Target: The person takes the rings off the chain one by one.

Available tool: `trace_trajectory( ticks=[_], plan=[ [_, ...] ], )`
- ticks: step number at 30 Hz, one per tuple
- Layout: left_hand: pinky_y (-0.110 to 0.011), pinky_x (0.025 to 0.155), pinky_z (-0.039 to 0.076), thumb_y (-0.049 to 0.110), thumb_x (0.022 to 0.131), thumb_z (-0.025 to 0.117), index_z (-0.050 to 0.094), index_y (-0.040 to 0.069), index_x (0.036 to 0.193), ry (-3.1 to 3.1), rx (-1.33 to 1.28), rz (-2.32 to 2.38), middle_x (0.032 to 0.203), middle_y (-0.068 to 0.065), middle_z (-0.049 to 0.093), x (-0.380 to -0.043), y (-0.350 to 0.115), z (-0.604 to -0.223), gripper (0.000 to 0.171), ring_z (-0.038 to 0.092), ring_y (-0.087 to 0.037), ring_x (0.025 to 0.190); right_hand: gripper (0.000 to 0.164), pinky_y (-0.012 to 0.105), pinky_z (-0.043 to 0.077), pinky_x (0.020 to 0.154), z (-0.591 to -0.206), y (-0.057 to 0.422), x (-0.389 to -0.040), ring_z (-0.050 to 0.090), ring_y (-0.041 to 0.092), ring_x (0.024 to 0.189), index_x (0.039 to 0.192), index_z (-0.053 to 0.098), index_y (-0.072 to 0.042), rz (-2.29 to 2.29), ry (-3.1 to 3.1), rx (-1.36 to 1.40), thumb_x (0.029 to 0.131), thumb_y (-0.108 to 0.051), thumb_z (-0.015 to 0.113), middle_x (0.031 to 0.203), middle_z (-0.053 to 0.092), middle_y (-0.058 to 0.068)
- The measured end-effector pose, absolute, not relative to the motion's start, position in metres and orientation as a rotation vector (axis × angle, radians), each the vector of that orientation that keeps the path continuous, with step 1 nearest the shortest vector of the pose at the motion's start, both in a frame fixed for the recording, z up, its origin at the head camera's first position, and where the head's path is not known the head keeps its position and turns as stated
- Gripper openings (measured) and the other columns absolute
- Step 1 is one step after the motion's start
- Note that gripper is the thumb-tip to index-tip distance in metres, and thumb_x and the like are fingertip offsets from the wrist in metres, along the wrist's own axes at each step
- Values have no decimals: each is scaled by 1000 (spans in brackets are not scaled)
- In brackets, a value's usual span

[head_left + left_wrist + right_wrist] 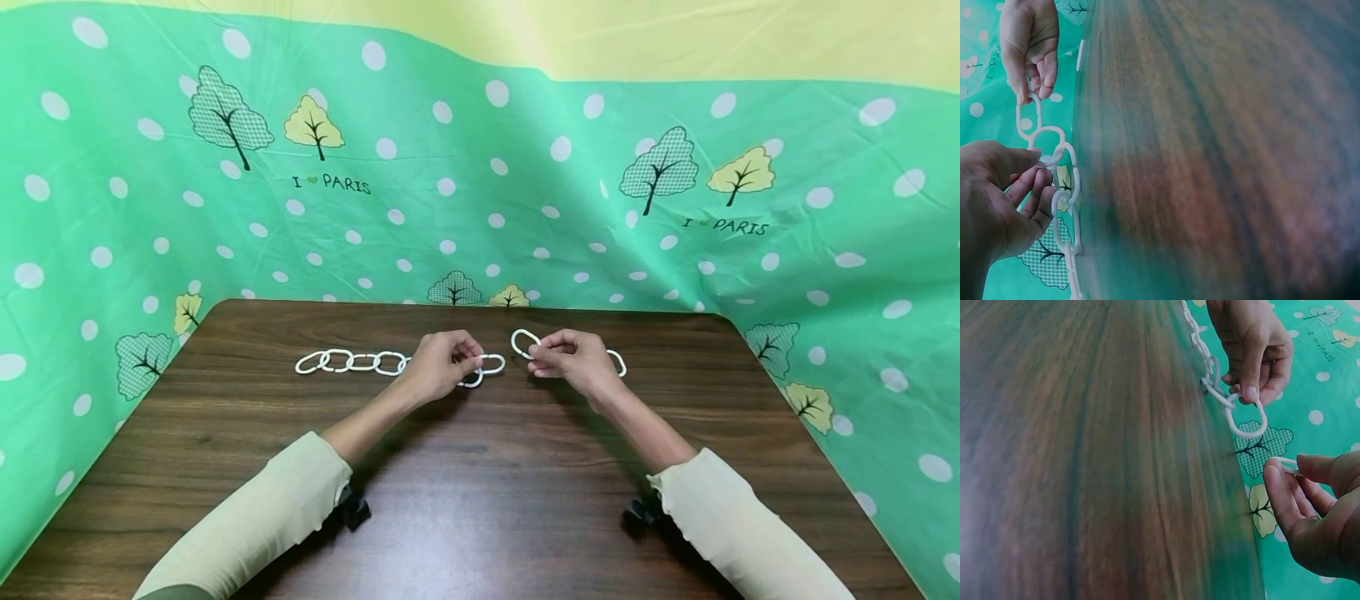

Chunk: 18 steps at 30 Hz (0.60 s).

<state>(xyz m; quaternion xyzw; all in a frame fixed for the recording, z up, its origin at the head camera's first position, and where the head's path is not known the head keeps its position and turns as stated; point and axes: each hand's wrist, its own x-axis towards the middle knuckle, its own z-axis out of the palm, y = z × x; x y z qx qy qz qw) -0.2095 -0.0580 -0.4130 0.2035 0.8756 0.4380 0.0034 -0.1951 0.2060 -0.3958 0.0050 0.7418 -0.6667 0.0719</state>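
Note:
A white plastic chain (389,363) of several oval links lies across the dark wooden table, left of centre. My left hand (437,364) pinches a link near the chain's right end between thumb and fingers. The end link (1247,433) sticks out past those fingertips towards the right. Between the thumb and fingers of my right hand (573,360) is a single white link (517,335), held a short way right of the chain's end. Another white link (618,363) shows from behind the right hand, which partly hides it.
The wooden table (480,475) runs back to a green curtain (480,192) with white dots and printed trees. Both forearms reach in from the front in pale sleeves (255,521). Black straps with small devices (354,508) sit under the cuffs.

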Motion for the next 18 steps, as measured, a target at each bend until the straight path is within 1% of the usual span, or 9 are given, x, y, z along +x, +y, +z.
trace_trajectory(
  ticks=[9, 18],
  plan=[
    [-36, 92, 62, 9, 105, 79, 81, 5, 112, 2728, 645, 1374, 101, -6, 82, -212, -59, -414, 9, 75, -17, 95, 26, 29, 69, 85, -397, 228, -191, 84, 13, 84, 123, 65, 15, -1982, 2247, 33, 106, -2, 77, 102, 77, 7],
    [-37, 92, 62, 9, 105, 80, 82, 4, 112, 2721, 659, 1374, 100, -6, 82, -211, -61, -414, 9, 75, -18, 95, 30, 29, 69, 84, -399, 245, -187, 84, 12, 84, 126, 65, 14, -1957, 2285, 65, 107, -5, 77, 100, 76, 6]
  ],
)
